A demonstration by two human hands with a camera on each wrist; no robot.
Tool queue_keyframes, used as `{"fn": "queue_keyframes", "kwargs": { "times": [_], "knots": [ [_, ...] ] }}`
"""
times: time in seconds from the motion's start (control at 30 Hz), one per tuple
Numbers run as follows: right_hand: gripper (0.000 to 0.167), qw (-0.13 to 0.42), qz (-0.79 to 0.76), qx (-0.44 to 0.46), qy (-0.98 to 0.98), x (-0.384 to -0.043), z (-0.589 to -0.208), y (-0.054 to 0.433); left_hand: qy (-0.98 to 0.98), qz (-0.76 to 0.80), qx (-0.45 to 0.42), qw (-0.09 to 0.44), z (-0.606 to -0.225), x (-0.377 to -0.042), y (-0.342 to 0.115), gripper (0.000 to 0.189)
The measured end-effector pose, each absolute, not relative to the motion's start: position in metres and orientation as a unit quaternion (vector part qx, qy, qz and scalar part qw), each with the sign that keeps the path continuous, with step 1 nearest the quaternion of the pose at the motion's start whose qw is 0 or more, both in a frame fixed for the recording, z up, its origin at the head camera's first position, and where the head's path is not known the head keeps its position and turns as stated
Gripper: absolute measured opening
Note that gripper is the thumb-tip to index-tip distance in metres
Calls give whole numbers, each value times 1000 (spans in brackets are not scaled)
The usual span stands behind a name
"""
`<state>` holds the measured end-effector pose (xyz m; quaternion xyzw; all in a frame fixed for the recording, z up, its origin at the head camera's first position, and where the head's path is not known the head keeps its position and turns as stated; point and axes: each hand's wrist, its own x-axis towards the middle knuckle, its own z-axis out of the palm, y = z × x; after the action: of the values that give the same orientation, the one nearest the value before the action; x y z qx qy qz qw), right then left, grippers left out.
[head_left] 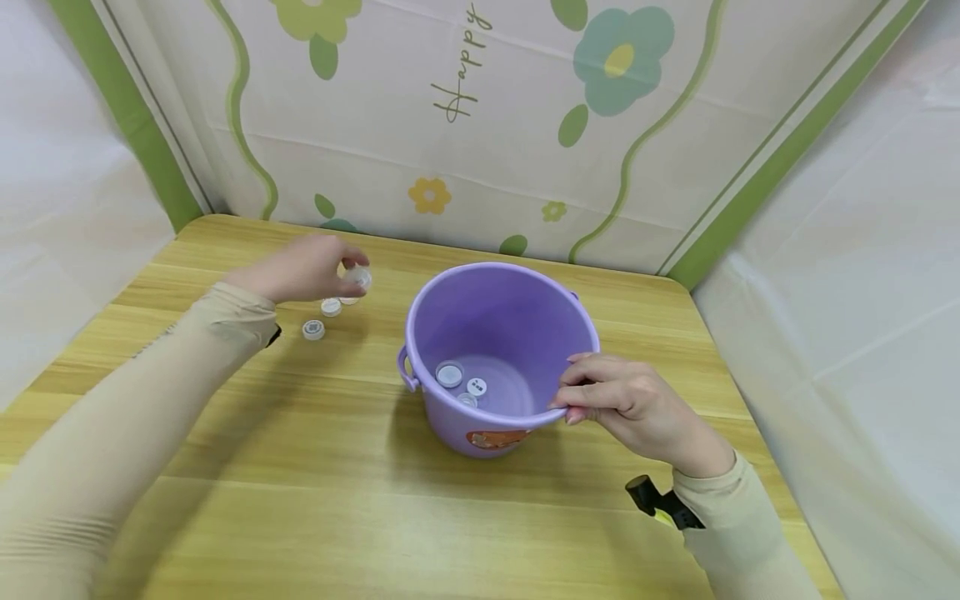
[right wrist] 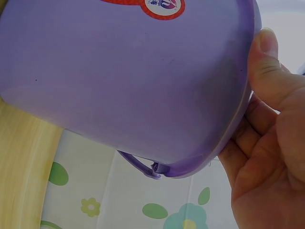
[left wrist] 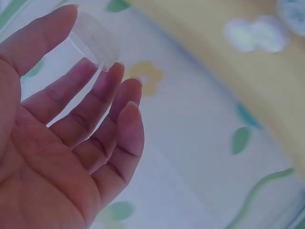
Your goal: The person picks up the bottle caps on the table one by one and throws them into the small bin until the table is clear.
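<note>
A purple bucket [head_left: 487, 317] stands upright on the table, a red-orange sticker on its outside. My right hand [head_left: 637, 400] grips its rim at the near right, thumb outside and fingers over the edge, as the right wrist view [right wrist: 271, 119] also shows. Inside, at the bottom, lie three small round clear-and-white cases [head_left: 449, 375]. Left of the bucket, above the table, my left hand [head_left: 311, 268] pinches a small clear round case [left wrist: 95, 40] between thumb and fingertips. Just below that hand lie a few similar round cases [head_left: 312, 329], one partly hidden by it.
The wood-patterned table [head_left: 300, 517] ends at a flowered cloth [head_left: 487, 150] at the back. White sheets [head_left: 847, 317] hang at both sides. The bucket's purple handle [right wrist: 140, 164] hangs down beside its wall.
</note>
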<state>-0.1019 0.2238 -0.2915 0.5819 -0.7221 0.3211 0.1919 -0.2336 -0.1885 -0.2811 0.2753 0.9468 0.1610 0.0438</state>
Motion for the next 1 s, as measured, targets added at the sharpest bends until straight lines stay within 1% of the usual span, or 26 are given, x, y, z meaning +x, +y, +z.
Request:
{"fn": "queue_keyframes", "kwargs": {
  "times": [0.17, 0.3, 0.47, 0.63, 0.7, 0.77, 0.93, 1.0],
  "knots": [
    [20, 192, 320, 581, -723, -102, -292, 224, 943, 158, 293, -3, -246, -222, -170, 38],
    [21, 193, 322, 582, -722, -102, -292, 224, 938, 153, 309, -29, -221, -212, -156, 37],
    [22, 190, 326, 582, -720, -102, -293, 224, 927, 144, 344, -42, -197, -200, -136, 32],
    [20, 191, 326, 582, -720, -102, -293, 224, 916, 125, 377, -59, -183, -191, -115, 27],
    [19, 190, 326, 582, -720, -102, -293, 225, 911, 118, 389, -62, -178, -188, -106, 26],
    [20, 190, 326, 582, -720, -102, -293, 225, 908, 112, 398, -60, -175, -184, -97, 29],
    [20, 188, 328, 582, -720, -102, -292, 225, 904, 101, 413, -37, -165, -176, -77, 39],
    [20, 187, 329, 582, -720, -102, -292, 225, 903, 98, 418, -32, -161, -174, -70, 40]
  ]
}}
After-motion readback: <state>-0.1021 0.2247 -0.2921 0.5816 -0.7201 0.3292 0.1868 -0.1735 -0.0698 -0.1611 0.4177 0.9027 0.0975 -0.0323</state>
